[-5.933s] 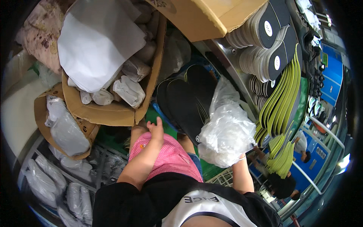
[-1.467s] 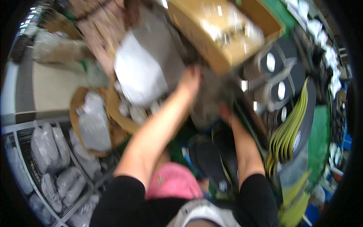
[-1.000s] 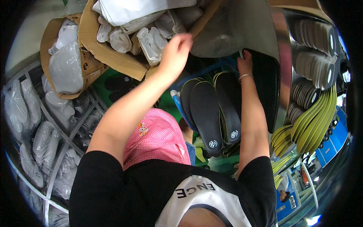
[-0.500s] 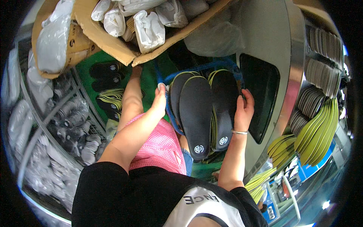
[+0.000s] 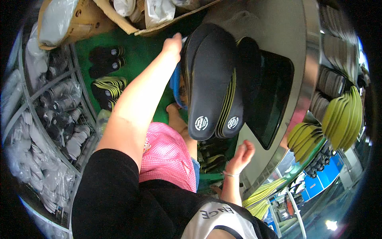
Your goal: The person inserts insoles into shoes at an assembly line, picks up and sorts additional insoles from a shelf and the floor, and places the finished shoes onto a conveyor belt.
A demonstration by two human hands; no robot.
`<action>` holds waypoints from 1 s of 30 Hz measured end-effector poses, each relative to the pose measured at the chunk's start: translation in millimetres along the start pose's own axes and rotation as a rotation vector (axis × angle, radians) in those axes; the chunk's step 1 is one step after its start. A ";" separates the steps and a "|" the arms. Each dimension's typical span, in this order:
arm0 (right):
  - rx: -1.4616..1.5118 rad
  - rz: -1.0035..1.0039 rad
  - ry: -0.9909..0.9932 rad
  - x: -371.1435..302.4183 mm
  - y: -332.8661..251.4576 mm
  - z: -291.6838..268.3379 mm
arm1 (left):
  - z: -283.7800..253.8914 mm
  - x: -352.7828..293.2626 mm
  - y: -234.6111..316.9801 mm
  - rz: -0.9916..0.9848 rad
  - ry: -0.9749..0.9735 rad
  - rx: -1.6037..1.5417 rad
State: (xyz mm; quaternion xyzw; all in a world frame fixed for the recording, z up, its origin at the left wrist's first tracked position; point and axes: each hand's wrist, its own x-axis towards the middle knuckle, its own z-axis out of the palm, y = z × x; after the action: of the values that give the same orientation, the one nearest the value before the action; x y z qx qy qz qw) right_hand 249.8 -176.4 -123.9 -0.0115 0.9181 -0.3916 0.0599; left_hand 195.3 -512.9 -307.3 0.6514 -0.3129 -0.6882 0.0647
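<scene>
Several black insoles (image 5: 211, 79) with yellow-green undersides stand tilted in stacks in front of me, each with a round white mark at its heel. A blue basket (image 5: 175, 89) shows only in part beside and behind them. My left hand (image 5: 172, 47) reaches far forward, closed at the basket's upper left side by a small whitish piece; its fingertips are partly hidden. Nearer my body, my right hand (image 5: 240, 157) is off the insoles and the basket. Its fingers are loosely curled together with nothing in them, and a bracelet circles the wrist.
A cardboard box (image 5: 159, 28) of wrapped items is ahead. Left, a metal rack (image 5: 49, 85) holds bagged goods; more insoles (image 5: 109, 89) lie on the green floor. On the right are a pale machine or cabinet with a dark panel (image 5: 274, 99) and yellow-green insole stacks (image 5: 342, 119).
The insoles and basket have come up, looking larger and tipped. My left hand has moved forward with the basket. My right hand has left its right side and drawn back toward me.
</scene>
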 end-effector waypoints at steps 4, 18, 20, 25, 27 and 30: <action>0.035 0.508 -0.560 -77.2 74.3 15.9 | 11.2 -0.9 8.1 0.028 0.013 0.094; -0.069 0.579 -0.853 -67.2 257.8 152.1 | -179.4 10.9 -297.3 -0.394 0.174 -0.310; -0.024 0.609 -0.786 -49.9 300.9 164.8 | -169.3 11.6 -345.5 -0.443 0.111 -0.235; 0.137 0.578 -0.745 25.5 381.0 216.8 | -125.3 65.4 -416.4 -0.157 0.193 -0.138; 0.160 0.489 -0.526 41.2 376.5 244.1 | -114.3 84.4 -418.4 0.013 0.063 0.151; 0.162 0.406 -0.731 61.7 348.3 269.1 | -94.9 74.2 -368.5 0.336 -0.181 0.375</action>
State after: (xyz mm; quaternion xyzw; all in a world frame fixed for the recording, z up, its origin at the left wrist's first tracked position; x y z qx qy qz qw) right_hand 229.5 -132.3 -565.7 0.0360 0.7865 -0.4127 0.4580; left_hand 391.0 -289.4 -556.3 0.5266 -0.5433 -0.6533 0.0282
